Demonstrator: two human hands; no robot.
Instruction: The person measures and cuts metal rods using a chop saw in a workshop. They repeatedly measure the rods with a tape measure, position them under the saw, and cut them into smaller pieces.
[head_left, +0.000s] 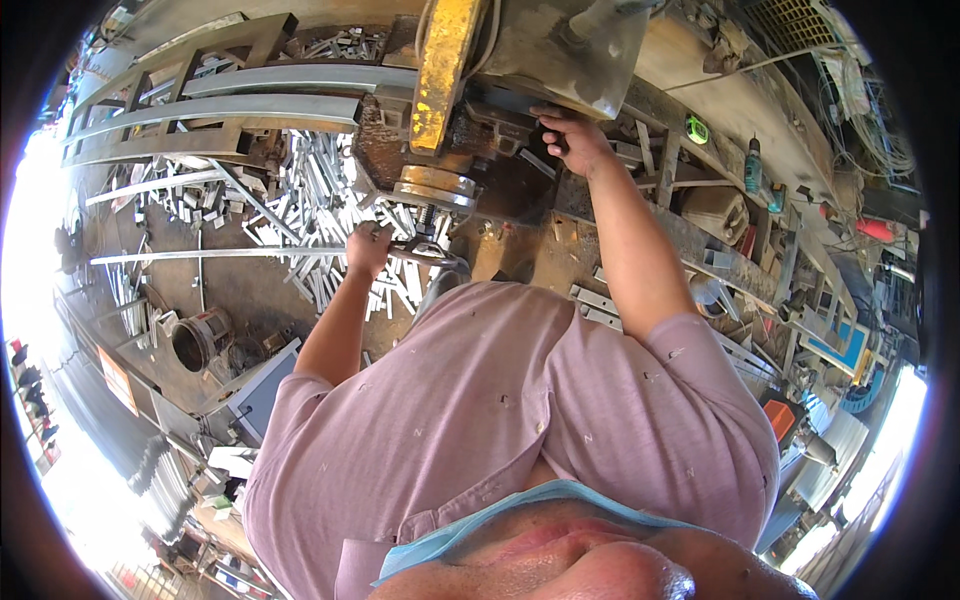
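Handwheel [424, 246]: located in front of the body, left of centre, at the near end of a threaded screw [427, 215]. From my remote station I take it as the landmark for all positions below.

Governing relation: the wheel lies immediately to the right of the left hand [369, 248]. I see the rim nearly edge-on, its long axis running left to right; the screw runs from it, away from the body, to a round flange [435, 186]. The left hand is the nearer of the two. Its fingers are curled, and I judge them closed on the rim's left side; the exact contact is hidden.

Right hand [572, 142]: beyond the wheel and to its right, well apart from it. Fingers are wrapped about a dark grip [552, 138]. A yellow arm [440, 80] stands beyond the wheel, to the left of this hand.

Left of the wheel, I note a long thin bar [220, 255] and a loose heap of metal offcuts [318, 195]. Farther out, beyond the heap, long tubes [300, 80] lie across a rack [215, 145].

Container: one bucket [214, 325], left of the wheel and closer to the body. Its interior is dark; I cannot tell the contents.
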